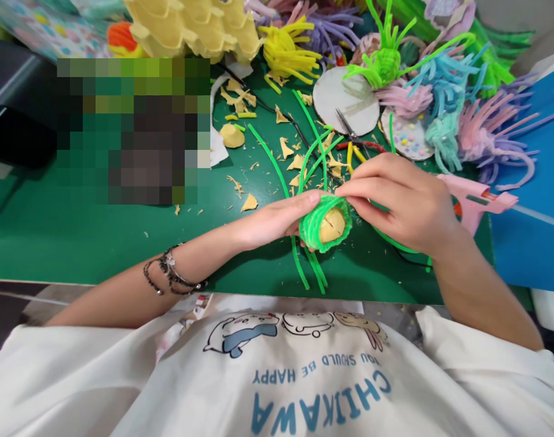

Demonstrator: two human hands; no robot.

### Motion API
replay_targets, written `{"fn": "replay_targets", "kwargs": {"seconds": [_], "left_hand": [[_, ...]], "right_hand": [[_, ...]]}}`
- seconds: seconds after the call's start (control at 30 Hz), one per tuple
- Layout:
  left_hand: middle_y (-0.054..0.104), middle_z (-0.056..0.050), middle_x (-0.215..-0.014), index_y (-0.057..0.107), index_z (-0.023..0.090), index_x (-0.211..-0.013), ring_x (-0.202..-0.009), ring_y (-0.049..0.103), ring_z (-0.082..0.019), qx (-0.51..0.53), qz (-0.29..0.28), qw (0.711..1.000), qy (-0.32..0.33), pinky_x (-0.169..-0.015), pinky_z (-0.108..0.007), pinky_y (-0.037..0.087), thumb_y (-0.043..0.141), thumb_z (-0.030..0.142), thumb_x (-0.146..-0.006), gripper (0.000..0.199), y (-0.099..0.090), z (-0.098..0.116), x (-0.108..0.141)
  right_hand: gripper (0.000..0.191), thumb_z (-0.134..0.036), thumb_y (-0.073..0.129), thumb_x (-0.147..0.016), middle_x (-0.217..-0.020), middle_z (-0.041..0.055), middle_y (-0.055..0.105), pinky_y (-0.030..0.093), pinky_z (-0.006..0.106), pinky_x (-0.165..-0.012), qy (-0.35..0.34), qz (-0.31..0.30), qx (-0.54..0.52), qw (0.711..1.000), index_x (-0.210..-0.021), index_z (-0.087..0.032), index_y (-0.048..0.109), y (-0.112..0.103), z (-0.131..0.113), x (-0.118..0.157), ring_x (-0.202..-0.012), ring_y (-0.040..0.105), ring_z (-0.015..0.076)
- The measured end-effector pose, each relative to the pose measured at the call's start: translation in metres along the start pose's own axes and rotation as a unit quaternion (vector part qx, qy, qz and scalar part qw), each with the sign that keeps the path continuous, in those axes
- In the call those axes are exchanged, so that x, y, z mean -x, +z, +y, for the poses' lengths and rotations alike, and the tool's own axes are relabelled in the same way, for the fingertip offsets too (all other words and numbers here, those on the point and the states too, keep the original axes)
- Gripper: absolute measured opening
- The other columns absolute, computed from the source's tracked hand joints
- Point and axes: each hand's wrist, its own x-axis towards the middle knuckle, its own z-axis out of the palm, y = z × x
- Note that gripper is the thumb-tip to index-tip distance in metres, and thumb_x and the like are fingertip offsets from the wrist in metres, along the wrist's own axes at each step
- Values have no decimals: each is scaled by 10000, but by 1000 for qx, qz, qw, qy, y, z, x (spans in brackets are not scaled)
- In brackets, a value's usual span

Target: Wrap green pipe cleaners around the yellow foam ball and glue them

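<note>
My left hand point(281, 220) is closed round a small cup shape wrapped in green pipe cleaner point(312, 227), its thumb on the upper edge. A bare tan cardboard piece point(332, 227) shows inside the coils. At the cup's upper right rim, my right hand point(392, 197) pinches what appears to be the end of a green pipe cleaner; the fingertips hide the exact spot. Loose green pipe cleaners point(272, 156) fan out above and below the cup. Beyond my right fingers lie scissors point(347, 126), blades pointing away.
Torn cardboard scraps point(297, 162) litter the green table point(240, 267). A yellow egg carton point(197, 30) stands at the back. Finished pipe-cleaner figures point(381, 64) crowd the back right near a white disc point(344, 100). A pink glue gun point(474, 200) lies beyond my right wrist.
</note>
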Motion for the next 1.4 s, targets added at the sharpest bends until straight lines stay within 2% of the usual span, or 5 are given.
{"fn": "replay_targets", "kwargs": {"seconds": [0.27,0.57,0.77,1.13,1.4], "left_hand": [[684,-56,-1188,511,231,-1331,-1049,647,-230,-30,17,999,-6,-902,-340,507,531,576,-901,551,2,4,1],[621,-40,-1260,524,261,-1313,-1111,599,-273,-128,29,991,-22,-798,-325,543,524,548,-829,563,-4,3,1],[610,-65,-1258,500,237,-1301,-1045,631,-255,-89,-9,996,-19,-709,-302,569,524,504,-832,540,-4,1,-1],[618,-18,-1083,541,279,-1221,-1059,596,-239,-104,7,994,-29,-732,-266,552,525,449,-789,464,-4,-2,-2],[604,-11,-1141,557,291,-1225,-1115,565,-253,-124,15,992,-31,-741,-249,540,536,427,-760,485,-7,-3,-2]], "right_hand": [[109,-143,567,-928,-880,28,669,548,259,-732,44,-12,1,999,-934,-219,645,-11,-6,7,-820,656,137],[122,-172,534,-958,-836,8,654,522,223,-670,30,-25,9,999,-915,-202,645,0,-8,11,-747,622,103],[166,-173,506,-971,-822,14,654,500,207,-642,16,-40,15,999,-900,-182,656,4,-11,9,-724,608,94],[204,-168,473,-982,-830,28,658,479,214,-648,2,-61,-3,998,-909,-175,664,9,-10,7,-739,594,101],[202,-181,472,-984,-857,35,659,483,225,-645,12,-71,-3,997,-933,-176,667,8,-10,8,-768,609,111]]}}
